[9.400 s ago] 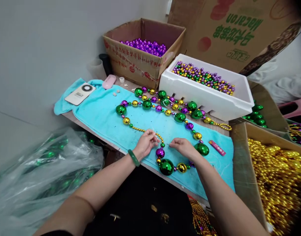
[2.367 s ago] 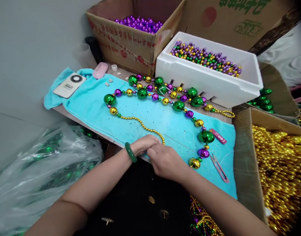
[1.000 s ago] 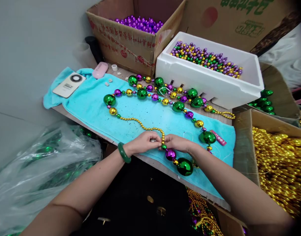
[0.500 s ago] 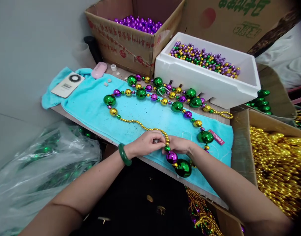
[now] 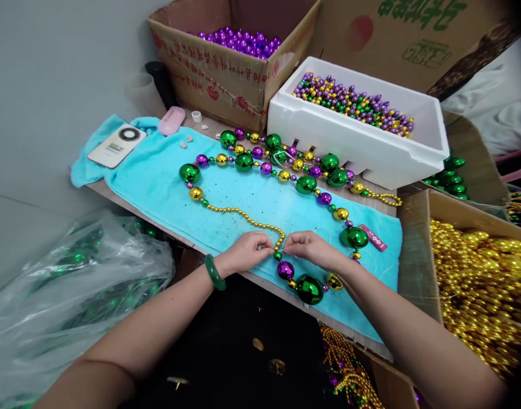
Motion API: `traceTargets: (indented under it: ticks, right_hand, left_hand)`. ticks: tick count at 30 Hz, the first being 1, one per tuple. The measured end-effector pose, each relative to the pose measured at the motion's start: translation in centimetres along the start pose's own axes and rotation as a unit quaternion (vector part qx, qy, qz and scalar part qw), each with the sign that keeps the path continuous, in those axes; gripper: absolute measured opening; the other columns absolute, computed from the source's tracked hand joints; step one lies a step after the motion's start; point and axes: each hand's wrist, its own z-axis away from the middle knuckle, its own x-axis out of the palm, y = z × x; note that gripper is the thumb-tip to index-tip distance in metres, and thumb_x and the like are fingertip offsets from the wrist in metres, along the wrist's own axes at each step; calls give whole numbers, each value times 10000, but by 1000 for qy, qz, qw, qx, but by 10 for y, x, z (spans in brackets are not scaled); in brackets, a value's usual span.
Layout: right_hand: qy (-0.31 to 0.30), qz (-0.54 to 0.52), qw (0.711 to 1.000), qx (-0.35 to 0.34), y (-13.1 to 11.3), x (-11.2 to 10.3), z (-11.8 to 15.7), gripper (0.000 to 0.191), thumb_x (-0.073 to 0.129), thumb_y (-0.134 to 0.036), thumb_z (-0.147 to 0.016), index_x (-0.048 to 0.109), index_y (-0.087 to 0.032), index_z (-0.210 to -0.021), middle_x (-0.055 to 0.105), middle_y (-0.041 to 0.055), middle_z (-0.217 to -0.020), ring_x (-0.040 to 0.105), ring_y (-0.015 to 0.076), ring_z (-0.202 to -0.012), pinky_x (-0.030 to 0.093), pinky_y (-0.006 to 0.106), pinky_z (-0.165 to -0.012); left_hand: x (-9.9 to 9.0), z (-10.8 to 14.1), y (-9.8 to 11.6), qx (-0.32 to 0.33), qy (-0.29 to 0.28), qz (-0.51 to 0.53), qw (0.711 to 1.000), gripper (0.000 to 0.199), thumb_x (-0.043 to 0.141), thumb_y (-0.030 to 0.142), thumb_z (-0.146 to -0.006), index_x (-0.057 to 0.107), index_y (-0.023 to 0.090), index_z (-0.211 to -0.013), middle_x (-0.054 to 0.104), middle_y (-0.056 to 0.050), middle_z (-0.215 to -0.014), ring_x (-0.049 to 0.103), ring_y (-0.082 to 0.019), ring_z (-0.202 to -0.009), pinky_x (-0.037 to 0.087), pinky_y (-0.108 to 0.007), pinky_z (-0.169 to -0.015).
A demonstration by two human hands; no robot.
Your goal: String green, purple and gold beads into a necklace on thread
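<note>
A bead necklace (image 5: 244,162) of large green, purple and gold beads lies in a loop on a turquoise towel (image 5: 166,199). Its lower side is a chain of small gold beads (image 5: 230,211), which meets a small green bead (image 5: 278,255) between my hands. My left hand (image 5: 252,250), with a green bangle (image 5: 215,272) at the wrist, is closed in a pinch just left of this join. On the other side, my right hand (image 5: 310,249) pinches too. A thin clear thread (image 5: 281,250) seems to run between the fingertips. Below them hangs a big green bead (image 5: 310,289) near the towel's edge.
A second bead strand (image 5: 329,162) lies behind. At the back stand a carton (image 5: 217,79) of purple beads and a white foam box (image 5: 328,136) of mixed beads. A box (image 5: 417,255) with gold bead chains is at right. A phone (image 5: 117,146) and pink case (image 5: 171,120) lie left.
My right hand has come out from behind the bead chain and drawn apart to the right. The join and the beads below it have shifted slightly left.
</note>
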Motion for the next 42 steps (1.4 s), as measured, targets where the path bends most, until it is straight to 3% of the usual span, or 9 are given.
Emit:
traceTargets:
  ticks: [4,13,17,21,25,29,34,39,42]
  right_hand:
    - [91,68,993,23,7,9,-3,131,587,-281,-599,570,-161,-549,447,-45,-470,339,83,-470,265,228,-477]
    - [146,164,973,69,12,9,-11,115,589,-263,-617,576,-167,-555,458,-44,-467,382,97,-488,275,240,-498]
    - [148,202,964,88,8,-3,-6,107,596,-245,-641,603,-170,-566,540,-13,-498,438,116,-507,304,252,-523]
    - [166,215,958,88,4,-19,6,125,577,-259,-681,610,-169,-602,582,6,-565,485,131,-561,342,257,-563]
    - [209,247,946,29,-11,-18,22,160,562,-307,-729,639,-177,-676,614,14,-640,514,144,-618,366,266,-604]
    - [193,318,927,-47,-38,-1,29,168,547,-304,-777,670,-200,-728,646,11,-687,523,141,-629,351,266,-601]
    - [150,409,897,-77,-63,14,13,149,545,-211,-773,691,-212,-746,673,18,-742,554,154,-692,324,259,-585]
    - [106,433,892,-75,-71,20,-10,156,542,-184,-765,690,-210,-724,665,19,-716,554,154,-683,325,253,-581]
    - [113,432,891,-80,-69,17,-18,159,549,-176,-767,702,-209,-796,670,33,-827,560,159,-720,353,259,-619]
  left_hand:
    - [13,-3,-8,-26,18,-58,998,120,535,151,-757,624,156,-676,615,-23,-751,539,-136,-725,399,-245,-702]
    - [18,1,-12,-36,102,-117,987,180,510,177,-820,690,176,-806,681,-42,-851,602,-170,-834,451,-283,-778]
    - [14,4,-15,-52,111,-93,988,265,469,126,-824,706,174,-933,701,-52,-950,625,-175,-887,473,-290,-810]
    - [12,6,-19,-84,111,0,990,356,440,170,-847,640,188,-1141,705,-45,-870,638,-142,-726,500,-272,-700]
    - [12,4,-16,-78,134,93,983,437,478,182,-820,557,205,-1250,702,-15,-806,641,-127,-707,504,-258,-708]
    - [12,-3,-6,-89,128,123,980,375,523,178,-781,617,153,-1143,703,-33,-784,638,-135,-698,496,-250,-690]
    - [10,-9,4,-104,97,149,979,193,555,173,-736,698,150,-864,664,-11,-669,593,-118,-610,459,-225,-606]
    - [9,-11,2,-96,84,149,981,135,552,192,-717,649,145,-635,584,10,-551,509,-93,-524,396,-202,-526]
    - [9,-12,-2,-104,87,172,976,146,556,223,-722,636,143,-629,560,14,-528,495,-87,-505,386,-197,-509]
